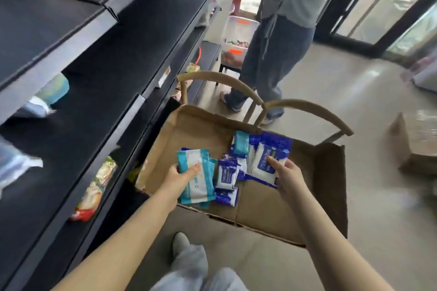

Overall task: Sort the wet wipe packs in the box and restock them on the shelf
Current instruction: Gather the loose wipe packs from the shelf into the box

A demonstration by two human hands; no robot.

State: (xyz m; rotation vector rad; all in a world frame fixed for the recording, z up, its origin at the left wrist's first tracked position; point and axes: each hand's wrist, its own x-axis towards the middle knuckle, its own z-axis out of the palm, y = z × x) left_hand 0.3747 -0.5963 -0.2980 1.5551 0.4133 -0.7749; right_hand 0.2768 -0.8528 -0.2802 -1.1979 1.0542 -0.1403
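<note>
Pale trouser legs (pixel 189 264) fill the bottom edge, with both bare forearms reaching forward over them into the box.

Far left stands the dark shelf unit (pixel 78 38). Its tiers hold only scattered stock: some blurred pale packs (pixel 14 163) at the edge and colourful snack packets (pixel 94 191) lower down. That leaves plenty of bare board for restocking.

Next comes the left hand (pixel 176 178), which grips a stack of teal wipe packs (pixel 196 184), at least 2, with the thumb across the top face and the fingers underneath. Holding them flat together keeps 1 colour as 1 group, ready to lift shelfward. Just beside them, on the box floor, lie several small blue packs (pixel 227 173), overlapping loosely. A lone small teal pack (pixel 241 146) lies behind those.

Further right, the right hand (pixel 288 175) pinches the near edge of a large blue pack (pixel 267 160), thumb on top, apparently drawing it apart from the smaller ones. Sorting looks underway rather than finished, since the colours are mixed.

All this sits in the open cardboard box (pixel 328 184), flaps spread. It seems propped on wooden chairs (pixel 307 106) with 2 curved backs, probably to raise it within reach. Beyond stands another person (pixel 279 42), and at far right a second carton (pixel 416 144) rests on the floor.
</note>
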